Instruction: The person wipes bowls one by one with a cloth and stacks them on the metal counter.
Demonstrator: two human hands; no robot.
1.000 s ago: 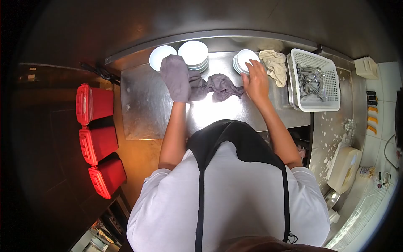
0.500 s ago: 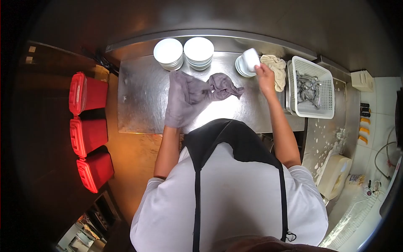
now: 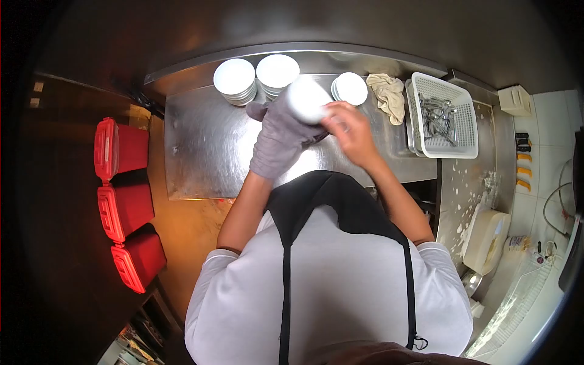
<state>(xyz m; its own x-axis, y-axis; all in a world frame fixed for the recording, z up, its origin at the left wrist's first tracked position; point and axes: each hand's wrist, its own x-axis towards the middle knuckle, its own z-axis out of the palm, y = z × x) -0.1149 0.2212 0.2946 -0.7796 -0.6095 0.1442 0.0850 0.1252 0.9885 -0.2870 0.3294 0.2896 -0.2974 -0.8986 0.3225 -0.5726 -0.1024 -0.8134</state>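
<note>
A grey cloth (image 3: pixel 277 143) covers my left hand (image 3: pixel 281 125), whose fingers are hidden beneath it. Against the cloth rests a white bowl (image 3: pixel 306 100), blurred by motion. The fingers of my right hand (image 3: pixel 350 128) are closed on the bowl's right edge. Beyond my hands, two taller stacks of white bowls, a left one (image 3: pixel 235 78) and a middle one (image 3: pixel 277 73), stand at the back of the steel table (image 3: pixel 204 143). A smaller stack of white bowls (image 3: pixel 351 89) is just behind my right hand.
A crumpled beige cloth (image 3: pixel 388 97) lies beside a white basket (image 3: pixel 471 131) of metal cutlery. Three red lidded bins (image 3: pixel 131 204) stand left of the table. At the right are a wet steel counter (image 3: pixel 453 201), a beige container (image 3: pixel 485 240) and yellow and black handles on the wall.
My right hand has taken a white bowl from the small stack and brought it left to the cloth. My cloth-covered left hand has risen to meet it.
</note>
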